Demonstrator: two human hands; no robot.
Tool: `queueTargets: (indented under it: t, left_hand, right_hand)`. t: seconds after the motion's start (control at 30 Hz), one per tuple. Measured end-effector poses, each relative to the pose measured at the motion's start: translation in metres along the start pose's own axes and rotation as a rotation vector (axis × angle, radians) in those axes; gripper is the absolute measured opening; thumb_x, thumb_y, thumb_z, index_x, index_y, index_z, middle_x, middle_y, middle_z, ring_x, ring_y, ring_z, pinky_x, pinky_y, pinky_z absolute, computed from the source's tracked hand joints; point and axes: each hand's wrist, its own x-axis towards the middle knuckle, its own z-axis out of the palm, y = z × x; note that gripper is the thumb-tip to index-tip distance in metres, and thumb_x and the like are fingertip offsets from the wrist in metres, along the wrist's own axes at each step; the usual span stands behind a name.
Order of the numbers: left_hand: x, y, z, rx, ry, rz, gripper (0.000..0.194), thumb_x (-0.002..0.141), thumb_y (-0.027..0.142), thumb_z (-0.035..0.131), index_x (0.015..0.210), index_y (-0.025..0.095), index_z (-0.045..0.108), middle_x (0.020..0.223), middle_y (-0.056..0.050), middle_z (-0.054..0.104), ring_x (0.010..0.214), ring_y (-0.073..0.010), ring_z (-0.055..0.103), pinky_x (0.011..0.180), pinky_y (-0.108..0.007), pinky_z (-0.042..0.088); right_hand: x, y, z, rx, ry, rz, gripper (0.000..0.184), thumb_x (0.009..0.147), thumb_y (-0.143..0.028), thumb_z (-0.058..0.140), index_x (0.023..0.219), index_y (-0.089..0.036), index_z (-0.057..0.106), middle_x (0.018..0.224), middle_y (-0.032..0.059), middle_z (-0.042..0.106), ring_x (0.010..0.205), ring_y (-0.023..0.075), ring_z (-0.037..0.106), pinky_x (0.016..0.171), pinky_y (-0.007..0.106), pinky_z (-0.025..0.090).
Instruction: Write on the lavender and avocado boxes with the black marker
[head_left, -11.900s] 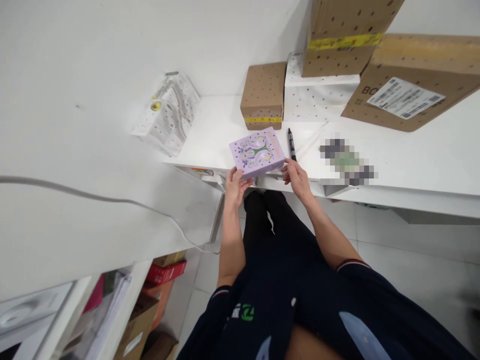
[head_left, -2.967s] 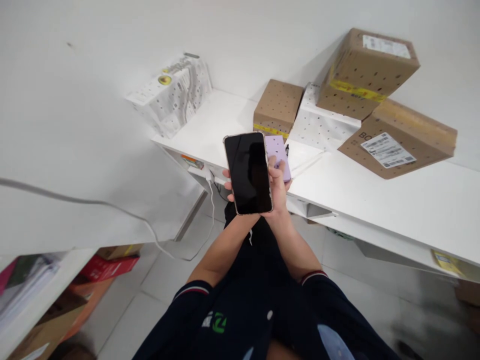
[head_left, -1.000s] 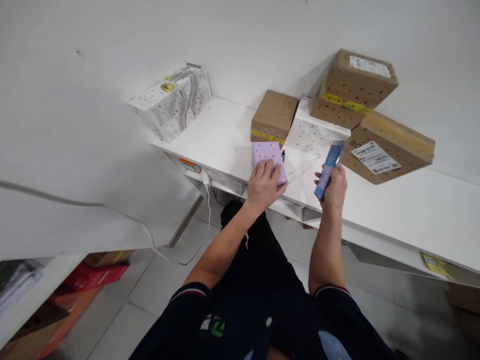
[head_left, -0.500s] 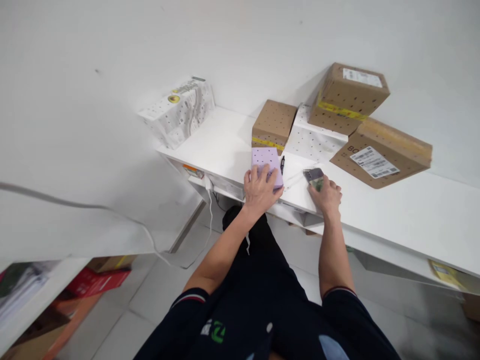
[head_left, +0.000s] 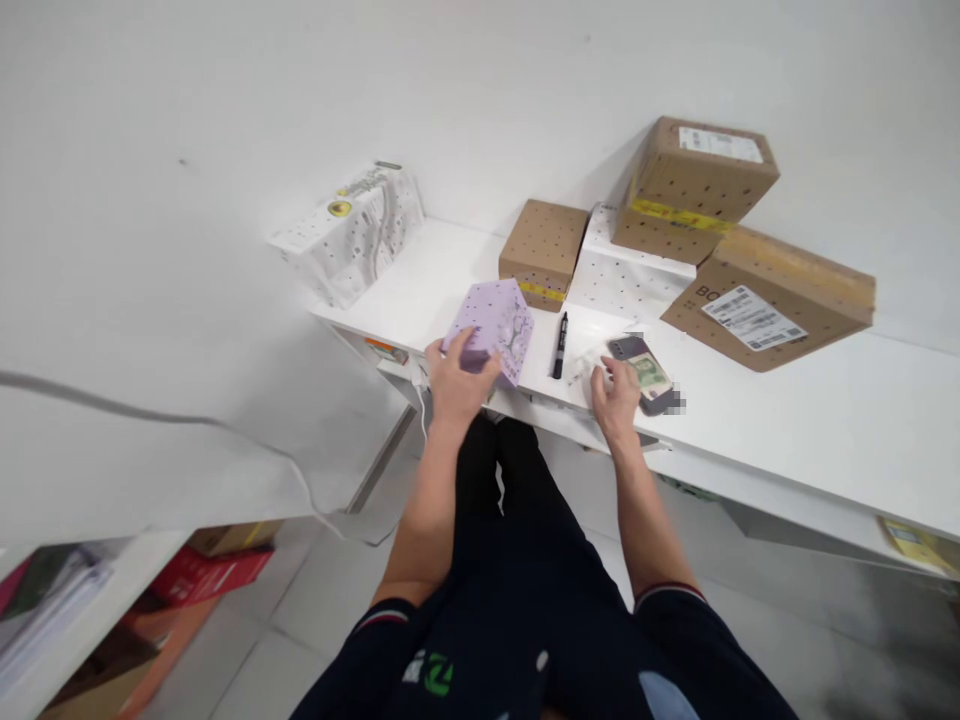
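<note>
My left hand [head_left: 454, 378] grasps the small lilac cardboard box with a floral print [head_left: 491, 330], fingers wrapped over its near corner; the box is tilted, lifted at the near edge of the white table [head_left: 810, 420]. My right hand [head_left: 616, 395] rests at the table edge, fingers loosely spread, holding nothing; its fingertips lie just beside the phone in a dark case with a banknote tucked behind it [head_left: 643, 362], which lies flat on the table. Whether they touch the phone I cannot tell.

Between the lilac box and the phone lies 1 black marker pen [head_left: 559, 346], flat on the surface, apart from both hands.

Farther back, 1 small brown perforated carton with yellow tape [head_left: 543, 251] stands just behind the lilac box. Beside it sits a white perforated carton [head_left: 628, 281]. A brown carton with yellow tape [head_left: 694, 186] rests tilted atop it, and 1 large flat brown carton with a shipping label [head_left: 772, 306] leans alongside. At the far left corner lies a white printed package [head_left: 351, 230].
</note>
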Motion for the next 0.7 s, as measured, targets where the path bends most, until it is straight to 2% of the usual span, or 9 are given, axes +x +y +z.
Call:
queueTargets:
  t: [0.1, 0.17, 0.23, 0.3, 0.37, 0.5, 0.57, 0.63, 0.7]
  left_hand:
    - [0.022, -0.008, -0.012, -0.202, 0.099, -0.024, 0.046, 0.074, 0.039, 0.079, 0.117, 0.025, 0.071, 0.118, -0.01, 0.058, 0.098, -0.0238, 0.067, 0.084, -0.042, 0.064]
    - [0.039, -0.002, -0.016, -0.264, 0.136, 0.016, 0.046, 0.076, 0.042, 0.078, 0.119, 0.026, 0.07, 0.121, -0.009, 0.058, 0.101, -0.0229, 0.067, 0.081, -0.037, 0.064]
    - [0.062, 0.011, -0.011, -0.268, 0.154, 0.091, 0.051, 0.077, 0.044, 0.077, 0.123, 0.027, 0.067, 0.127, -0.009, 0.055, 0.111, -0.0249, 0.065, 0.084, -0.037, 0.063]
    - [0.09, 0.026, 0.006, -0.232, 0.146, 0.195, 0.056, 0.075, 0.046, 0.078, 0.126, 0.026, 0.064, 0.132, -0.009, 0.05, 0.124, -0.028, 0.058, 0.096, -0.042, 0.059]
    - [0.121, 0.042, 0.034, -0.193, 0.114, 0.27, 0.059, 0.074, 0.048, 0.079, 0.127, 0.026, 0.063, 0.135, -0.01, 0.047, 0.134, -0.0315, 0.05, 0.109, -0.047, 0.051]
    - [0.174, 0.068, 0.103, -0.177, -0.094, 0.302, 0.069, 0.073, 0.058, 0.078, 0.133, 0.029, 0.058, 0.146, -0.013, 0.04, 0.142, -0.0386, 0.041, 0.117, -0.053, 0.041]
    - [0.187, 0.073, 0.125, -0.14, -0.211, 0.295, 0.084, 0.07, 0.06, 0.08, 0.142, 0.03, 0.051, 0.153, -0.015, 0.034, 0.14, -0.0433, 0.043, 0.115, -0.061, 0.039]
    - [0.193, 0.069, 0.13, -0.135, -0.246, 0.325, 0.093, 0.07, 0.062, 0.079, 0.15, 0.032, 0.042, 0.16, -0.015, 0.028, 0.145, -0.0425, 0.036, 0.117, -0.061, 0.035]
    - [0.198, 0.053, 0.116, -0.145, -0.189, 0.36, 0.094, 0.073, 0.065, 0.076, 0.152, 0.031, 0.04, 0.161, -0.012, 0.029, 0.152, -0.036, 0.025, 0.124, -0.056, 0.026]
  right_hand:
    - [-0.006, -0.005, 0.006, 0.062, 0.026, -0.004, 0.026, 0.093, -0.035, 0.049, 0.1, -0.018, 0.067, 0.093, 0.0117, 0.071, 0.085, 0.0237, 0.064, 0.084, 0.043, 0.055]
    - [-0.006, -0.004, 0.006, 0.083, 0.054, 0.009, 0.024, 0.093, -0.035, 0.049, 0.098, -0.019, 0.067, 0.09, 0.0101, 0.07, 0.081, 0.0222, 0.064, 0.081, 0.041, 0.055]
    - [-0.005, -0.002, 0.005, 0.099, 0.064, 0.016, 0.023, 0.094, -0.034, 0.049, 0.098, -0.019, 0.067, 0.089, 0.0091, 0.07, 0.079, 0.0212, 0.063, 0.079, 0.04, 0.055]
    - [-0.005, -0.001, 0.003, 0.112, 0.051, 0.006, 0.022, 0.094, -0.033, 0.05, 0.097, -0.019, 0.067, 0.088, 0.0087, 0.071, 0.079, 0.0208, 0.064, 0.078, 0.038, 0.055]
    - [-0.004, -0.001, 0.002, 0.123, 0.03, -0.007, 0.022, 0.094, -0.032, 0.05, 0.096, -0.019, 0.068, 0.086, 0.0083, 0.071, 0.079, 0.0205, 0.064, 0.076, 0.037, 0.055]
    - [-0.005, 0.001, 0.001, 0.132, 0.026, 0.015, 0.022, 0.094, -0.031, 0.05, 0.091, -0.019, 0.069, 0.082, 0.0069, 0.07, 0.075, 0.0195, 0.064, 0.075, 0.036, 0.054]
    - [-0.006, 0.003, 0.001, 0.15, 0.061, 0.072, 0.023, 0.093, -0.033, 0.051, 0.09, -0.019, 0.069, 0.081, 0.0067, 0.07, 0.074, 0.0191, 0.064, 0.074, 0.035, 0.054]
    - [-0.007, 0.005, 0.0, 0.171, 0.084, 0.129, 0.024, 0.093, -0.035, 0.051, 0.089, -0.019, 0.068, 0.082, 0.0067, 0.07, 0.074, 0.0188, 0.065, 0.073, 0.034, 0.055]
    - [-0.007, 0.005, 0.0, 0.176, 0.079, 0.157, 0.024, 0.093, -0.036, 0.052, 0.088, -0.02, 0.068, 0.082, 0.0067, 0.071, 0.075, 0.0189, 0.066, 0.074, 0.034, 0.055]
